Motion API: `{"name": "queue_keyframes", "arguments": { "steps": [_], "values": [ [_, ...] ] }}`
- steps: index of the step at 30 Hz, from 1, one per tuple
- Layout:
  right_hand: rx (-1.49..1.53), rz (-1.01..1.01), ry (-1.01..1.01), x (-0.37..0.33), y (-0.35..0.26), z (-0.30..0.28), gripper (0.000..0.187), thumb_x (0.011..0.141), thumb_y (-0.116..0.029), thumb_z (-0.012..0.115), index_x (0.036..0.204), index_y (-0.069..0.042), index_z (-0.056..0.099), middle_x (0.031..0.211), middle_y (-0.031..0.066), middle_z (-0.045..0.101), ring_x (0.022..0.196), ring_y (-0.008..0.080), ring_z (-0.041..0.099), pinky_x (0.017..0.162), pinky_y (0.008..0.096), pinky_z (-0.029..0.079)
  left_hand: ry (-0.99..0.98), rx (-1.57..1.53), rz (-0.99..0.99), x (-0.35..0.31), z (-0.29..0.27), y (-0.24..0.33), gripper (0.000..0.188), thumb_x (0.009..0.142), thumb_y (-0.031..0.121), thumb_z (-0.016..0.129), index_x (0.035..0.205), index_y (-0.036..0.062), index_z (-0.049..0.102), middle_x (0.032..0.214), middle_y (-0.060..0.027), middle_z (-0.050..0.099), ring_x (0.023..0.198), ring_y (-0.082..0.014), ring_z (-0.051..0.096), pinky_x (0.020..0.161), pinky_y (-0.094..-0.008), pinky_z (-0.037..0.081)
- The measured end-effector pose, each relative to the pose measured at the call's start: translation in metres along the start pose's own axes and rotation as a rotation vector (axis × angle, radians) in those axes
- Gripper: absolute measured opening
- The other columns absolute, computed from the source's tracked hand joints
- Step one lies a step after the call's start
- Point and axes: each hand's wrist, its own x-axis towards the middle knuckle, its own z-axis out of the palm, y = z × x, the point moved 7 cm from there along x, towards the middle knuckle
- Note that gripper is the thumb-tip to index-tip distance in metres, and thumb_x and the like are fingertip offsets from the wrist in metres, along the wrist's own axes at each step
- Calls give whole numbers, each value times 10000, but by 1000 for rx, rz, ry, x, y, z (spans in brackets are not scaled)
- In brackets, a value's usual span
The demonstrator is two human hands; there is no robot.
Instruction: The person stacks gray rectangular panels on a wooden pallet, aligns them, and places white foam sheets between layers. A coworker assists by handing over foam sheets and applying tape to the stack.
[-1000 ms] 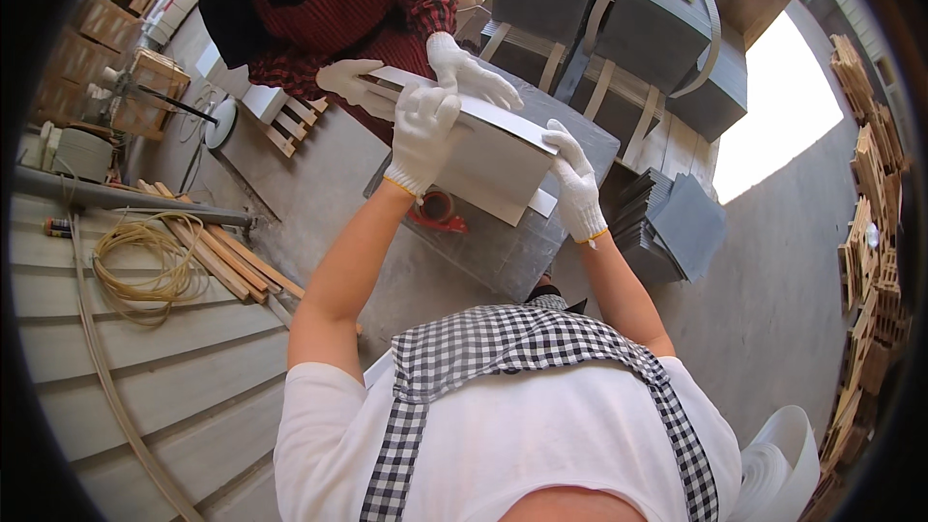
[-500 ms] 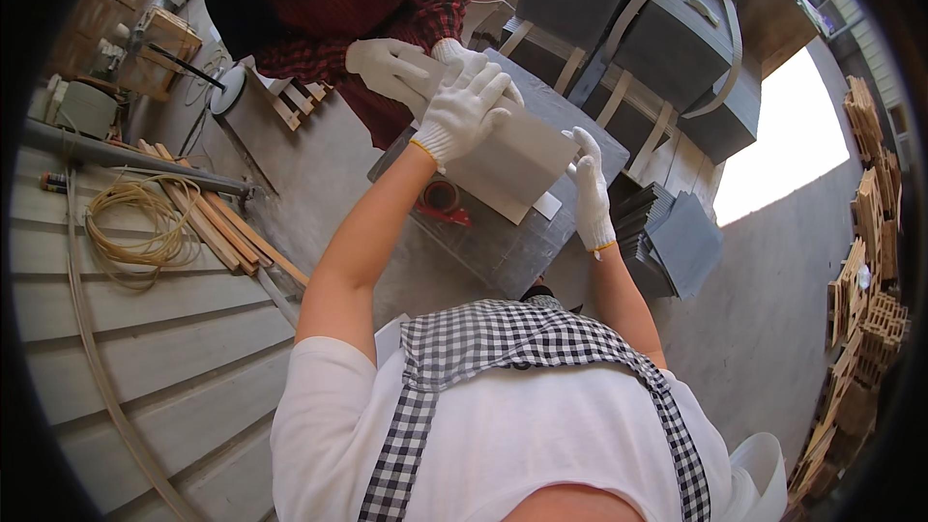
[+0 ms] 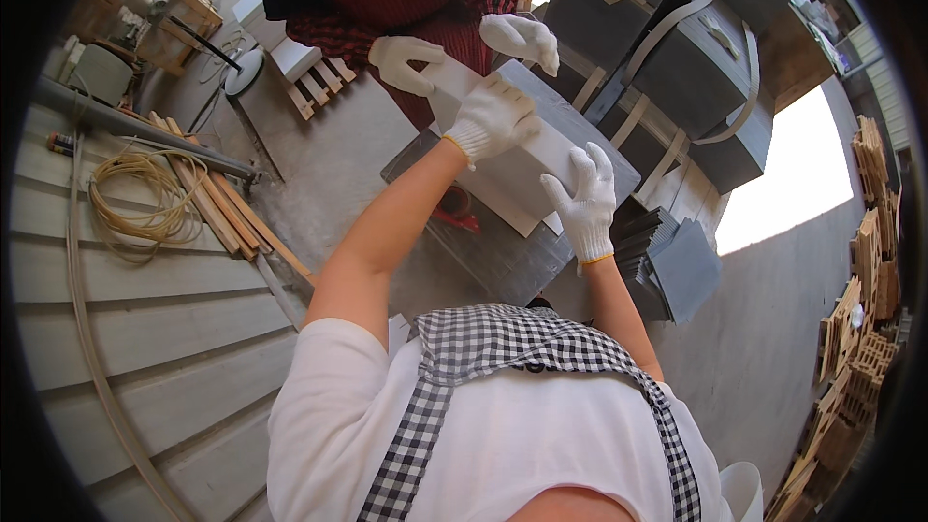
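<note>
A light grey box (image 3: 512, 170), or folded board of that shape, stands on a plastic-covered grey work surface (image 3: 517, 271). My left hand (image 3: 493, 119), in a white knit glove, lies over its top edge with the fingers bent against it. Beside the box's right end, my gloved right hand (image 3: 586, 198) holds nothing, thumb and fingers apart. Across from me, a co-worker's gloved hand (image 3: 406, 64) grips the box's left end. Their other gloved hand (image 3: 522, 40) is raised beyond the far side. A red tape dispenser (image 3: 456, 210) rests left of the box, partly behind my left forearm.
Large dark grey strapped bundles (image 3: 681, 68) are stacked at the far right. Fanned grey sheets (image 3: 681, 266) sit right of the work surface. Wooden pallets (image 3: 860, 329) line the right edge. On the left are a coiled yellowish hose (image 3: 145, 203), wooden strips (image 3: 208, 198) and a round stool (image 3: 244, 72).
My left hand's spread fingers have bent over the box's top edge. The right hand has turned, its thumb now apart. The co-worker's hand on the right has lifted off the box.
</note>
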Motion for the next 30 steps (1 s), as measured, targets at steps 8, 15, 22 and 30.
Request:
{"name": "queue_keyframes", "arguments": {
  "steps": [8,15,22,30],
  "values": [
    [-5,-86,14,-1,6,6,507,789,-329,796,1232,-124,658,1248,210,551,1136,377,569,958,457,481,280,-91,35,-15,-15,-2,295,858,417,613,849,128,674,867,-39,670,914,-258,590,905,-406,424],
    [11,-105,39,1,5,7,490,785,-300,806,1222,-130,665,1236,215,557,1116,378,585,937,449,498,578,22,-87,-32,-35,-6,430,774,320,748,1111,90,612,1175,-93,596,1102,-306,529,965,-443,415],
    [25,-105,42,2,7,7,493,790,-287,803,1231,-123,655,1241,218,553,1134,377,576,942,447,495,967,-336,-831,-114,10,-41,880,696,292,856,1381,-12,397,1337,-222,495,1251,-395,462,1078,-466,359],
    [9,-98,40,-4,9,7,502,786,-296,811,1235,-133,655,1250,207,551,1131,369,580,937,445,499,802,-955,-949,-103,24,-81,967,669,163,861,1447,18,306,1288,-122,507,1181,-241,510,1008,-325,409]
  ]
}}
